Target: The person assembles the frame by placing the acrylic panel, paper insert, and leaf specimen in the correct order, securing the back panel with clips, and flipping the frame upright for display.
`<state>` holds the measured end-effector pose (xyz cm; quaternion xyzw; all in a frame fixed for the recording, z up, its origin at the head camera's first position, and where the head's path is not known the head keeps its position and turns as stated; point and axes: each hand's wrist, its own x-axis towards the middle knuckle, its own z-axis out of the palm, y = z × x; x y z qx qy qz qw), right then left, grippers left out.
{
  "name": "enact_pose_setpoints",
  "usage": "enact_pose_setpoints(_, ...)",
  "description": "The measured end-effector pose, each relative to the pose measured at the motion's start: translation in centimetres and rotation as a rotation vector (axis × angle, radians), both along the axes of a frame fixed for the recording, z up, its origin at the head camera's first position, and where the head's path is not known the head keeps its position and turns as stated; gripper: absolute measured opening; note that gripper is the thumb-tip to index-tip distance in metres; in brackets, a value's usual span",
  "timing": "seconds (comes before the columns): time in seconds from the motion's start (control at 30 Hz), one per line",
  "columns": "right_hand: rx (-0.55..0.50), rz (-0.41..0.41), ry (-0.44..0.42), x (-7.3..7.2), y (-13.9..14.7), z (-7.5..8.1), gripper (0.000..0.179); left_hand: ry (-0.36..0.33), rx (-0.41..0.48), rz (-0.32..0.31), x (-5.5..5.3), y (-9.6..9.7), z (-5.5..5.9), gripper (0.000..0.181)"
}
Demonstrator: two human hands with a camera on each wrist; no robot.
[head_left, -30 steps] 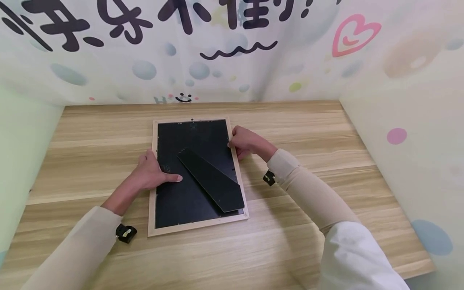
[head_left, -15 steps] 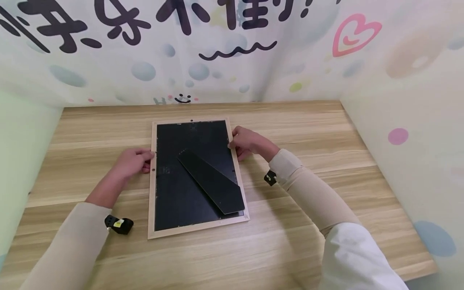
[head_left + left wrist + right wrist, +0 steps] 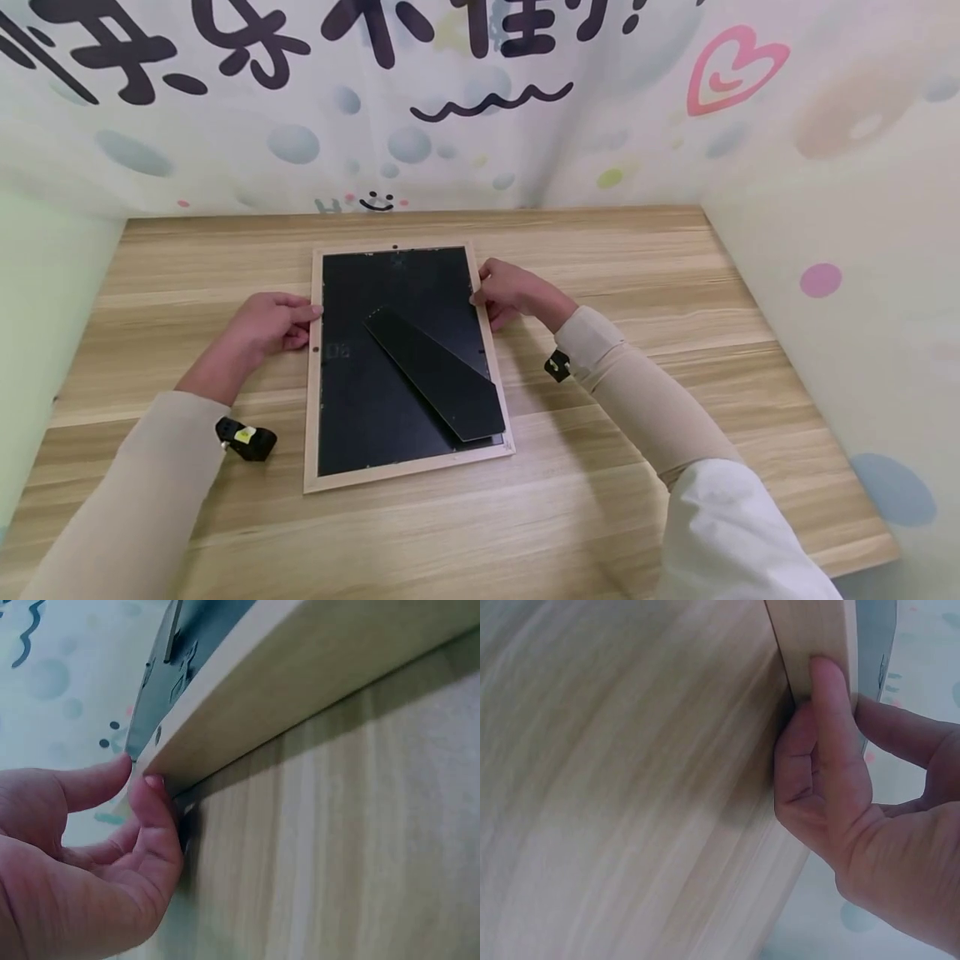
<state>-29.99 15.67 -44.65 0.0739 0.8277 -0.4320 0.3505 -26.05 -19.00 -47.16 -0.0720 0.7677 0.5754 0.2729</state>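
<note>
A pale wooden picture frame [image 3: 405, 467] lies back side up on the table, with a black backing board [image 3: 360, 417] inside it. Across the board slants a black easel stand [image 3: 442, 379], its wide end near the lower right corner. My left hand [image 3: 272, 322] pinches the left edge, thumb at the top of the rim and fingers against the outer side. On the right edge, higher up, my right hand [image 3: 517, 293] pinches the rim the same way. Close up in the right wrist view, the index finger lies along the frame's wooden side [image 3: 801, 637].
The wood-grain table [image 3: 637, 250] meets a white printed wall sheet [image 3: 525, 150] behind the frame. A white side wall [image 3: 847, 208] with coloured spots stands on the right, a pale green one [image 3: 52, 292] on the left. Small black wrist cameras [image 3: 251, 440] hang below both cuffs.
My left hand has drawn its thumb off the backing board, moved back to the left edge and slid slightly up it, pinching the rim. The right hand and picture frame have barely moved.
</note>
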Motion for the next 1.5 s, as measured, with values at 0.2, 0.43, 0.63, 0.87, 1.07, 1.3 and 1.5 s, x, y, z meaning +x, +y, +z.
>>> enact_pose_setpoints(0.2,0.001,-0.003,-0.003,0.1,0.0,0.0,0.042,-0.048,0.066,0.018,-0.1,-0.3,-0.1,0.056)
enact_pose_setpoints(0.43,-0.017,0.001,0.012,0.0,0.1,-0.1,0.039,-0.068,0.02,0.04,-0.2,-0.1,0.4,0.056)
enact_pose_setpoints(0.63,-0.022,-0.017,0.015,0.0,0.2,-0.3,0.039,-0.04,-0.011,0.013,-0.5,0.4,0.7,0.058)
enact_pose_setpoints(0.87,-0.031,-0.017,0.017,0.1,0.2,-0.3,0.04,0.062,-0.206,-0.059,-0.6,1.5,1.0,0.031)
enact_pose_setpoints(1.07,-0.032,0.013,0.018,0.0,0.1,-0.2,0.04,0.092,-0.239,-0.062,-0.4,1.4,0.9,0.028)
enact_pose_setpoints(1.3,-0.075,-0.001,0.0,-0.3,0.6,-0.4,0.039,0.12,-0.222,-0.055,-0.3,1.4,0.4,0.032)
enact_pose_setpoints(1.5,-0.135,-0.014,-0.031,-0.2,0.6,-0.7,0.037,0.133,-0.222,-0.064,-0.1,1.4,0.3,0.037)
